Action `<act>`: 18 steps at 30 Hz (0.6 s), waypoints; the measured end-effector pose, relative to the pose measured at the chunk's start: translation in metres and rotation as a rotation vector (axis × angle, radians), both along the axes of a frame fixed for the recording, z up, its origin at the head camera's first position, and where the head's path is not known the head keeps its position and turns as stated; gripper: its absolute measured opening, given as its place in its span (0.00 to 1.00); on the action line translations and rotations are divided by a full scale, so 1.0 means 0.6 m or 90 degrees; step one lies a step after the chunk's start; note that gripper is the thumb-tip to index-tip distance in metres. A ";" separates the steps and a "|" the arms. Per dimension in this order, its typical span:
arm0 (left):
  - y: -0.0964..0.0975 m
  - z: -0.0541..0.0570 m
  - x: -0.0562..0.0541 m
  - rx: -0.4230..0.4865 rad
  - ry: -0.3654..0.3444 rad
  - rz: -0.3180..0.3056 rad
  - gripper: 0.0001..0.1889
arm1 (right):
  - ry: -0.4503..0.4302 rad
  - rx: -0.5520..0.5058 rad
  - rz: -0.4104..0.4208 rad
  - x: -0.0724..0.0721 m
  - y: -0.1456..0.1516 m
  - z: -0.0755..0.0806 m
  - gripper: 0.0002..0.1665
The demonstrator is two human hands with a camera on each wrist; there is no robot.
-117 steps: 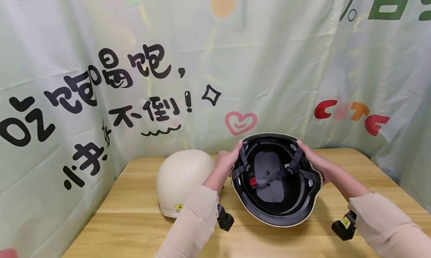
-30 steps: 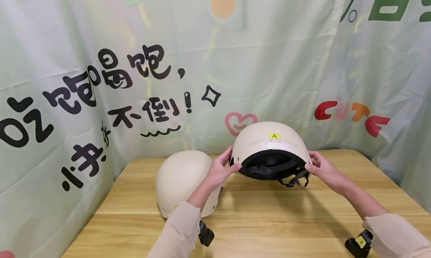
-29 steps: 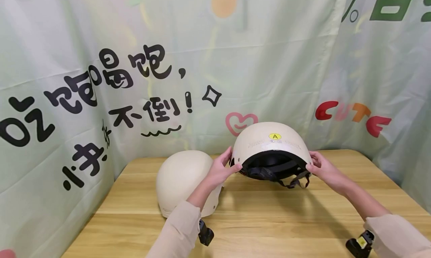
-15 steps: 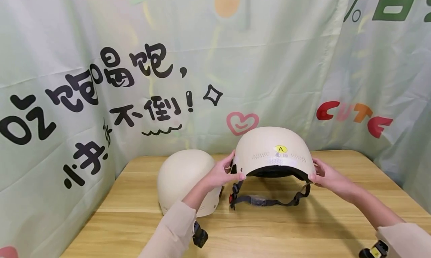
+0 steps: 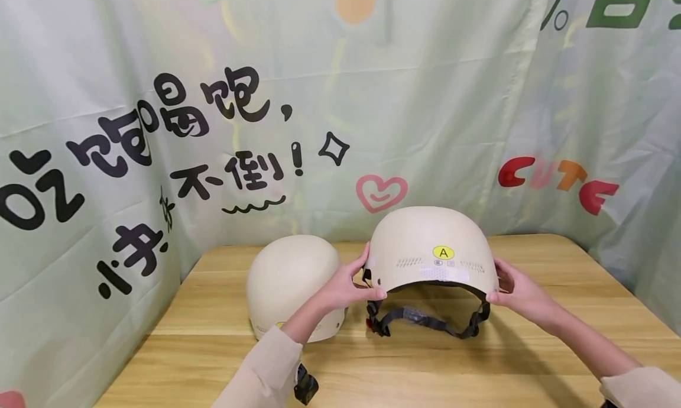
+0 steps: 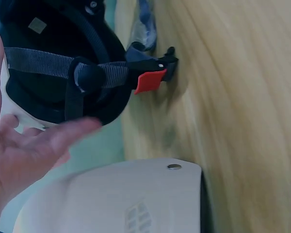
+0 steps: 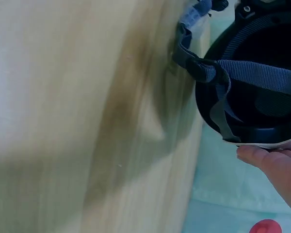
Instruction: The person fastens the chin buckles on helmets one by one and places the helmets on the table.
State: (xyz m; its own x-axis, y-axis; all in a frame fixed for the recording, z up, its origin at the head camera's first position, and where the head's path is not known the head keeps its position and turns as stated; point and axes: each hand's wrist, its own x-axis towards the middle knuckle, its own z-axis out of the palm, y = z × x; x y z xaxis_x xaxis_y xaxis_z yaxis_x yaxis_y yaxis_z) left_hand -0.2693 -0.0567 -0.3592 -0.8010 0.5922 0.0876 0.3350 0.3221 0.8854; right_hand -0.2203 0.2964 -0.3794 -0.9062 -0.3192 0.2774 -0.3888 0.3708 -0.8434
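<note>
Between both hands is a cream helmet (image 5: 431, 236), dome up, with a yellow "A" sticker facing the head camera. My left hand (image 5: 344, 287) grips its left side, thumb at the lower rim. On the opposite side my right hand (image 5: 527, 294) holds the shell with its thumb at the rim and fingers behind. The dark chin strap (image 5: 420, 319) hangs in a loop below, close to the wood. A red buckle (image 6: 150, 81) shows on the strap in the left wrist view, and the black lining (image 7: 264, 104) appears in the right wrist view.
A second cream helmet (image 5: 292, 278) sits dome up on the wooden table (image 5: 452, 372), just left of the held one and partly behind my left forearm. A pale printed curtain (image 5: 441, 112) hangs along the table's back and left sides.
Earlier the held helmet's inside faced the head camera. Both hands have turned it dome up and, over the last second, levelled and lowered it toward the table. The second helmet has stayed put.
</note>
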 end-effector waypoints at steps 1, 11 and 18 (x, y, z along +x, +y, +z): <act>-0.001 -0.003 0.001 0.005 -0.009 -0.004 0.58 | 0.002 0.004 -0.008 0.002 -0.001 -0.001 0.46; -0.009 -0.044 0.005 0.136 -0.083 -0.040 0.54 | 0.037 -0.051 -0.016 0.017 -0.020 -0.028 0.52; -0.007 -0.074 0.009 0.152 -0.059 0.009 0.55 | 0.087 -0.109 0.015 0.026 -0.027 -0.049 0.55</act>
State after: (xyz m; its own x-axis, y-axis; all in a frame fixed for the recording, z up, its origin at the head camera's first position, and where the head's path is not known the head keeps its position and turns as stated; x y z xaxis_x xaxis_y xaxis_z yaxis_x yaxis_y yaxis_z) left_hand -0.2640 -0.0611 -0.4035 -0.8201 0.5525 0.1489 0.2453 0.1045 0.9638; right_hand -0.2045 0.2802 -0.4085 -0.8491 -0.2771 0.4497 -0.5110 0.2158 -0.8320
